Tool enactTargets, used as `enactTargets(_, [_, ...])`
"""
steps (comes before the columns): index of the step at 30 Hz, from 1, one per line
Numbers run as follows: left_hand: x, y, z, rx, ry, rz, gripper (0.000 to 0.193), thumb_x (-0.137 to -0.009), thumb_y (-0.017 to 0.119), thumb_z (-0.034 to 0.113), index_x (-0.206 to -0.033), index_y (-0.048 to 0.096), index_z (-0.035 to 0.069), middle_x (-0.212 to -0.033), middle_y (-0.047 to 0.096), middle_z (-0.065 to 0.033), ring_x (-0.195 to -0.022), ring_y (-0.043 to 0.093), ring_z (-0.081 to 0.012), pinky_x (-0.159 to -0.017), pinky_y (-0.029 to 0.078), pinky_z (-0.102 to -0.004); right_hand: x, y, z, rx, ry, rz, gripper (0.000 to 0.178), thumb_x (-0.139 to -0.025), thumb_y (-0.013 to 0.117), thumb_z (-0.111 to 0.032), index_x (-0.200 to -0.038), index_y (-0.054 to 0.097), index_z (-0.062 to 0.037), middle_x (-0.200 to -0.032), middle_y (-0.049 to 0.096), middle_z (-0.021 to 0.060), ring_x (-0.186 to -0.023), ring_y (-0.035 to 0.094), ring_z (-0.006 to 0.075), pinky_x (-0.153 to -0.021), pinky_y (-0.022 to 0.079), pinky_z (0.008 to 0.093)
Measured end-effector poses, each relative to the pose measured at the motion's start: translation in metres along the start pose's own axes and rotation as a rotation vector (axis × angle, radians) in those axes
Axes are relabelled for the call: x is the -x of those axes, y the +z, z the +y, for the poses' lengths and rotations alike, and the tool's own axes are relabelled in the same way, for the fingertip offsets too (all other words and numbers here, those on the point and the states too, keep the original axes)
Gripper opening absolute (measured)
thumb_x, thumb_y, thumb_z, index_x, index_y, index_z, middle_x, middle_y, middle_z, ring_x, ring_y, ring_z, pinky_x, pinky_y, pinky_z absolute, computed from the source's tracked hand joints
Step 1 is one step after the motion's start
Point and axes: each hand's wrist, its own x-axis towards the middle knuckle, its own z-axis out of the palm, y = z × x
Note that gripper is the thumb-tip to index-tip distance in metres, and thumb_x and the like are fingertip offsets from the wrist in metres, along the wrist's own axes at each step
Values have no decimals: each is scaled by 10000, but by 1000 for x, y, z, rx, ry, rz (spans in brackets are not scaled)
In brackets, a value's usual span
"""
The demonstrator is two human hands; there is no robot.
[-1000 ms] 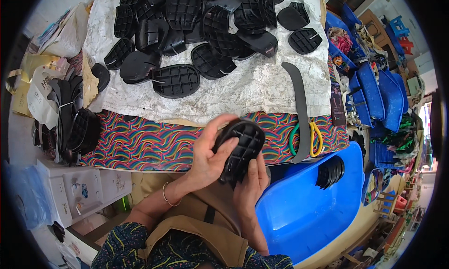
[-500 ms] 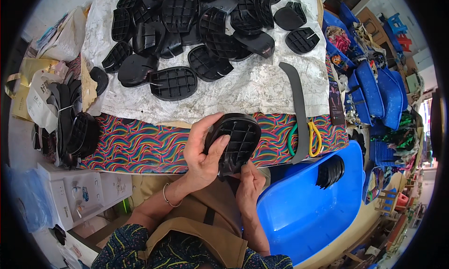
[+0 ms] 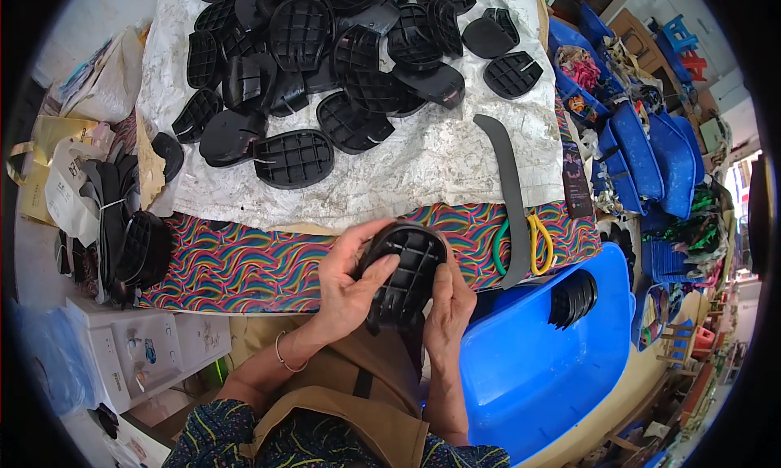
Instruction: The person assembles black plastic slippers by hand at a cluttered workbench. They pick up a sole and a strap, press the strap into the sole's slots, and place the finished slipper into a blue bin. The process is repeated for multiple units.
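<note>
My left hand grips a black shoe heel from its left side, thumb across its ribbed grid face. The right hand holds the heel's right edge, thumb up along the rim and its other fingers partly hidden behind. The heel is raised before the table's front edge, grid side facing me. Beyond it, several loose black heels lie heaped on a stained white sheet, some grid up and some smooth side up.
A long dark curved strip hangs over the table edge beside green and yellow loops. At the right stands a blue tub with a stack of black heels inside. Tied dark strips and white drawers are at the left.
My right hand has moved up from the heel's lower end to its right edge. The heel sits slightly lower in view, still in my left hand.
</note>
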Motion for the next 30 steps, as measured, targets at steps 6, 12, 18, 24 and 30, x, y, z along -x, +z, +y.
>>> enactTargets(6, [1,2,-6,-30,-53,-30,397,-907,649,-38,-1284,524,-55,-1148,650,-104,-1021,617,-121,-891,502,-256,-15,-17,2,82,13,-160,349,-1009,505,-95,-1334,564,15,-1233,659,154,-1103,637,202,-937,489,310])
enactTargets(12, [-15,-12,12,-494,71,-321,303,-883,709,20,-1174,632,-18,-998,702,-101,-885,641,-103,-769,522,-266,-27,-26,-14,254,-299,-209,365,-879,660,-9,-1243,635,-7,-1169,671,192,-1050,666,328,-878,535,362])
enactTargets(18, [-41,-8,49,-753,117,-585,370,-857,717,18,-1220,644,19,-968,712,-132,-787,660,-165,-727,520,-285,-26,-38,-5,327,-505,-168,378,-838,687,34,-1212,656,-9,-1088,693,183,-851,696,287,-712,561,339])
enactTargets(24, [-53,-2,67,-819,-40,-836,414,-869,700,144,-1261,595,62,-981,687,-174,-827,657,-372,-721,513,-404,-8,-43,3,358,-499,-84,362,-824,708,24,-1181,662,-6,-1089,691,179,-929,710,303,-756,588,353])
enactTargets(30, [-49,4,66,-930,51,-959,526,-857,619,20,-1360,470,58,-1124,648,-204,-1013,627,-413,-823,511,-459,-2,-51,9,336,-499,-59,411,-810,704,44,-1213,645,-4,-1108,686,199,-929,710,318,-780,581,353])
